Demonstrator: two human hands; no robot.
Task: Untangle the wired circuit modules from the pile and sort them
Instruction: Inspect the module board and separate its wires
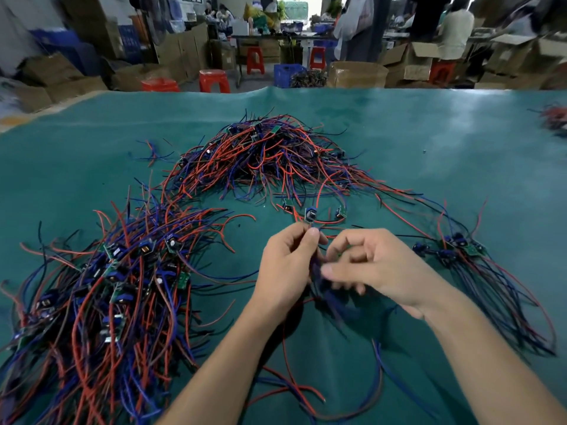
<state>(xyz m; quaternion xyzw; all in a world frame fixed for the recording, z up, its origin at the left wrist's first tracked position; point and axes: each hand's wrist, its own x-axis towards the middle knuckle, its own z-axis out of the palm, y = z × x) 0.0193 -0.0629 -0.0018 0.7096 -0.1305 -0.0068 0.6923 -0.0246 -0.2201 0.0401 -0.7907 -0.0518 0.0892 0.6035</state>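
Note:
A tangled pile (270, 157) of red and blue wired circuit modules lies at the middle back of the green table (429, 142). A second large heap (101, 289) spreads at the left. A small sorted bundle (460, 250) lies at the right. My left hand (285, 268) pinches a small circuit module (310, 215) by its wires, holding it upright above the table. My right hand (374, 265), close beside it, has its fingers curled around the dark blue wires (319, 277) that hang between both hands. Two more modules (340, 212) lie just beyond my fingers.
Loose red and blue wires (306, 391) trail across the table near my forearms. Another wire bundle (555, 118) sits at the far right edge. Beyond the table stand red stools (214, 80), cardboard boxes (357, 74), blue crates and seated people.

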